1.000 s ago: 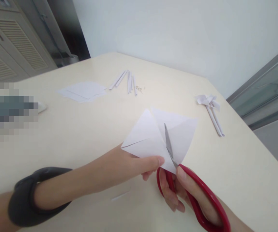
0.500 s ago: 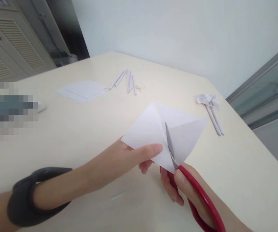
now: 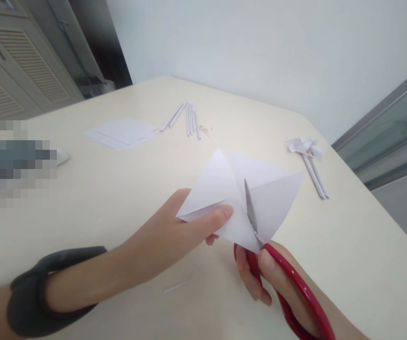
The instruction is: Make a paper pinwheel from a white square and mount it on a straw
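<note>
- White wall (image 3: 260, 56) across the back; louvred cabinet (image 3: 26, 61) beyond the table's far left.
- Cream tabletop (image 3: 118, 189), smooth and pale, under everything I'm watching.
- Left hand (image 3: 187, 231) pinches the white paper sheet (image 3: 221, 184) by its lower left edge, thumb above, fingertips below; I judge this steadies it for the blades, raised over the table's near middle.
- Right hand (image 3: 281, 278) grasps the red-handled scissors (image 3: 292, 271), thumb through one loop; one blade lies over the sheet, the other is mostly hidden.
- Paper stack (image 3: 118, 132) flat at back left, probably kept within reach.
- Paper pinwheels (image 3: 306, 148) on two rolled stems at right; they lie well apart from the loose paper tubes (image 3: 189, 120), perhaps sorted that way.
- Narrow paper strip (image 3: 175, 286) nearer me than the left hand; tiny pieces (image 3: 203, 130) beside the tubes, too small to identify.
</note>
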Motion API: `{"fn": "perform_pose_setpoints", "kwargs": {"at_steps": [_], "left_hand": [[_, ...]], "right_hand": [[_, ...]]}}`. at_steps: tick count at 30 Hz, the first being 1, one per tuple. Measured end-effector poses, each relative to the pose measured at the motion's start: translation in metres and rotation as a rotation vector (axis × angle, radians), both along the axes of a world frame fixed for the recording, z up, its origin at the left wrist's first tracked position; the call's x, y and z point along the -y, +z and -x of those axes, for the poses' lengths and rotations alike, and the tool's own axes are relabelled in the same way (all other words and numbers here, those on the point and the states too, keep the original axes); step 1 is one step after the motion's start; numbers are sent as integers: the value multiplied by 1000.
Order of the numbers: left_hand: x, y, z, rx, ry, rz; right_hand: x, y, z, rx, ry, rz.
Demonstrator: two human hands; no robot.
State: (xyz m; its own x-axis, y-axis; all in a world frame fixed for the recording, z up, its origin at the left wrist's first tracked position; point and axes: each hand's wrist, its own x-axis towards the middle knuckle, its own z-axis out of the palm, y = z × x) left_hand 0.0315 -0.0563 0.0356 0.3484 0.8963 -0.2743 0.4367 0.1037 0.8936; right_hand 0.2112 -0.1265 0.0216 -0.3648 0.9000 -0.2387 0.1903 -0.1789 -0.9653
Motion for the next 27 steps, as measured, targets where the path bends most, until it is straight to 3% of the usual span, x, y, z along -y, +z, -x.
{"fn": "perform_pose_setpoints", "kwargs": {"at_steps": [12, 27], "left_hand": [[0, -3, 0, -22, 10, -10], [1, 0, -1, -40, 45, -1]], "right_hand": [[-1, -1, -1, 76, 19, -88], [3, -3, -2, 90, 14, 1]]}}
